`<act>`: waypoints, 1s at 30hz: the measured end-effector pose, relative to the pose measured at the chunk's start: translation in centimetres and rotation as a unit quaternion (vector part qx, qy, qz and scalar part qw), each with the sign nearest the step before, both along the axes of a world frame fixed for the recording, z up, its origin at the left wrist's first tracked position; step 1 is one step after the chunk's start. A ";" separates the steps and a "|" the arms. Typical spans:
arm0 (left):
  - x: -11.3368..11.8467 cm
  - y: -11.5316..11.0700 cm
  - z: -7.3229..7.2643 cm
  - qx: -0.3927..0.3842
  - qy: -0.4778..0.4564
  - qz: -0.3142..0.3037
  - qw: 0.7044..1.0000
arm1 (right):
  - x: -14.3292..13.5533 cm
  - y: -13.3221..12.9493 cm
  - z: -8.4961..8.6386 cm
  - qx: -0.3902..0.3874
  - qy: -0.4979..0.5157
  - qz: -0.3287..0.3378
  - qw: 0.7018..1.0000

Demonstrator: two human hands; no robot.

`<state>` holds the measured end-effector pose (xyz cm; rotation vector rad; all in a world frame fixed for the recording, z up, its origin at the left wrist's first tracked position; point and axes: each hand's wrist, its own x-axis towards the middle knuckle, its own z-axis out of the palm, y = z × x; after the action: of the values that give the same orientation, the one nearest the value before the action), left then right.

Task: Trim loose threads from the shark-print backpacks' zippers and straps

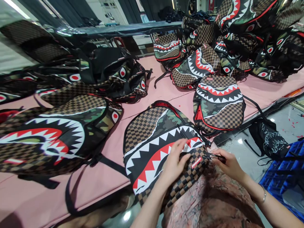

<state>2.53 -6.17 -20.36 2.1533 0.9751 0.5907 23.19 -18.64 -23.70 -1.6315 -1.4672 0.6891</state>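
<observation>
A backpack with brown checks, camouflage and a red-and-white shark mouth leans over the table's front edge towards my lap. Its top zip gapes, showing red lining. My left hand rests on its front panel near the small red label, thumb and fingers apart. At the backpack's right edge, my right hand is closed around small dark thread snips. The tips of the snips point at the checked fabric beside the label. Whether a thread lies between the blades is too small to tell.
Another shark-mouth backpack lies to the left on the pink table, with more behind it. Finished-looking backpacks pile up at the right. A black bag and a blue crate stand on the right, below table height. Loose straps hang off the front edge.
</observation>
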 end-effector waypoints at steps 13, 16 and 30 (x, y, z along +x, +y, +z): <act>1.9 -4.7 -2.9 -0.055 -0.040 0.139 0.988 | 2.7 4.0 0.8 0.064 -0.194 0.195 0.959; 2.0 -5.0 -3.0 -0.056 -0.055 0.151 0.985 | 2.7 4.9 1.2 0.059 -0.207 0.233 0.948; 1.7 -4.8 -3.3 -0.063 -0.055 0.160 0.984 | 3.0 4.6 0.4 0.057 -0.167 0.219 0.960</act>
<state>4.28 -10.97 -23.67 1.8462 1.2734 0.7698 26.14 -14.01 -23.34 -1.3888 -2.1111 0.5667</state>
